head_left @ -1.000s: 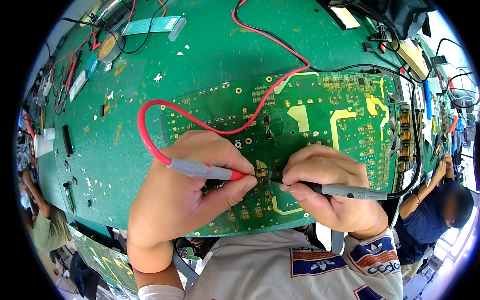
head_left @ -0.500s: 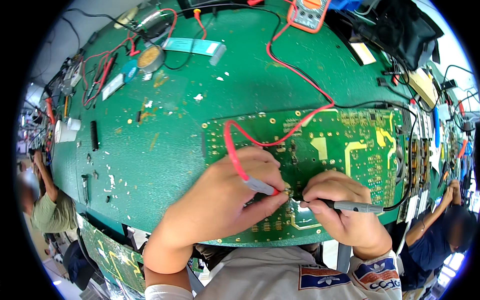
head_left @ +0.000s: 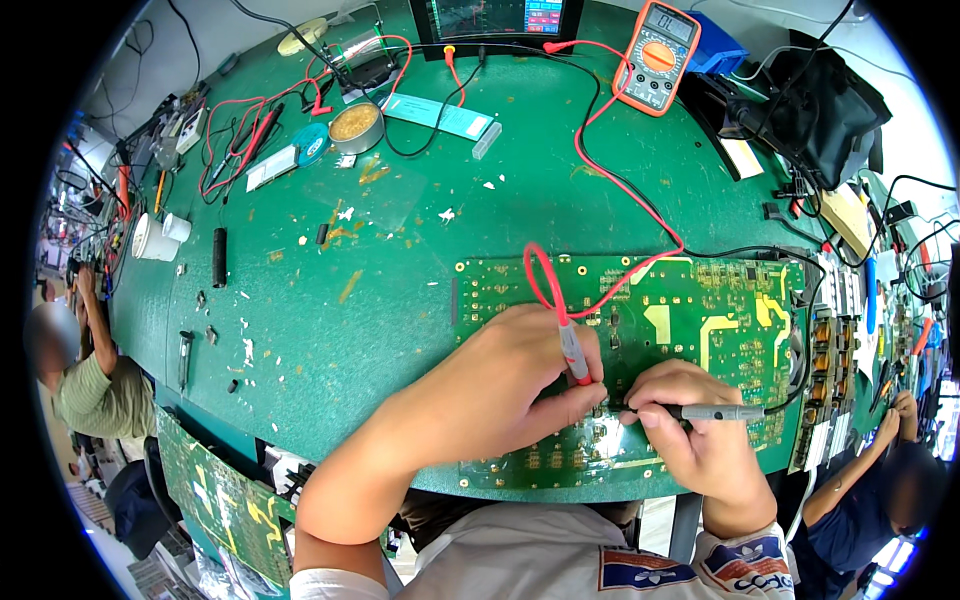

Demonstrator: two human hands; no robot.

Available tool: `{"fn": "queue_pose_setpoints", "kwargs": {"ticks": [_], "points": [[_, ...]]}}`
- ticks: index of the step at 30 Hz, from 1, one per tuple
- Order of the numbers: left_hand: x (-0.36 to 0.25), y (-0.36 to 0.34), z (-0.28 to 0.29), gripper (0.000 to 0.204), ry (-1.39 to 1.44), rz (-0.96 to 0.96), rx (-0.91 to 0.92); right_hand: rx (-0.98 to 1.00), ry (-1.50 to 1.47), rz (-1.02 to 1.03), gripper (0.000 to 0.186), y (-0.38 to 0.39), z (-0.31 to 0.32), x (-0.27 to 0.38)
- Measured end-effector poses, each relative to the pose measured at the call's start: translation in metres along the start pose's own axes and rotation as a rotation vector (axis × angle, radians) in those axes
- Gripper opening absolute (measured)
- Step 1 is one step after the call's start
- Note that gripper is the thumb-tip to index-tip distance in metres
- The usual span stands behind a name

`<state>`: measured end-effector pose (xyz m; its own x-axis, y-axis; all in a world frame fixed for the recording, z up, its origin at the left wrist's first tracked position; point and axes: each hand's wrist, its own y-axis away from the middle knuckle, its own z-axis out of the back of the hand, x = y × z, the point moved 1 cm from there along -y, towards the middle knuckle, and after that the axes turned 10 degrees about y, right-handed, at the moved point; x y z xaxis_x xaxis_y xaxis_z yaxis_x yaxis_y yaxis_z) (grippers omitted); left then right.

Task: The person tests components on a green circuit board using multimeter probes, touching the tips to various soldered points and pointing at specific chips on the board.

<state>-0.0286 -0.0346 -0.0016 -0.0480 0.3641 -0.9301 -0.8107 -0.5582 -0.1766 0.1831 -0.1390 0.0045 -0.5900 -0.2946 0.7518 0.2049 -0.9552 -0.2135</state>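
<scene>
A large green circuit board [head_left: 685, 290] lies flat on the green bench near its front edge. My left hand [head_left: 520, 375] is closed around a grey-and-red multimeter probe [head_left: 572, 350], held steeply with its tip end down at the board. My right hand [head_left: 690, 430] pinches a grey-and-black multimeter probe [head_left: 722, 412], which lies nearly level and points left. Both probe ends come close together over the middle of the board. Whether the tips touch it is too small to tell. Red and black leads run from the probes toward an orange multimeter [head_left: 657, 57].
A screen [head_left: 495, 18] stands at the back. Far left of centre are a round tin [head_left: 356, 127], a pale blue strip [head_left: 440, 115] and white cups [head_left: 155, 238]. A black bag [head_left: 825, 115] sits back right. Two people work at the sides. Another board [head_left: 220, 490] is lower left.
The view has shifted, bringing the screen and whole multimeter into sight. My left hand has turned its red probe from slanted to more upright. The right hand still holds the black probe.
</scene>
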Motion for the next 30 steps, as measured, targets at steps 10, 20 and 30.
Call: {"fn": "queue_pose_setpoints", "kwargs": {"ticks": [10,20,30], "points": [[0.003,0.0,0.001,0.016,0.031,0.0,0.014,0.044,0.024,-0.087,0.01,-0.003,0.002,0.002],[0.005,0.004,0.001,0.016,0.046,-0.015,-0.018,0.121,0.036,-0.113,0.009,-0.011,0.006,0.013],[0.011,0.003,0.0,0.013,0.027,-0.045,-0.025,0.326,0.06,-0.019,0.012,-0.03,0.023,0.009]]}}
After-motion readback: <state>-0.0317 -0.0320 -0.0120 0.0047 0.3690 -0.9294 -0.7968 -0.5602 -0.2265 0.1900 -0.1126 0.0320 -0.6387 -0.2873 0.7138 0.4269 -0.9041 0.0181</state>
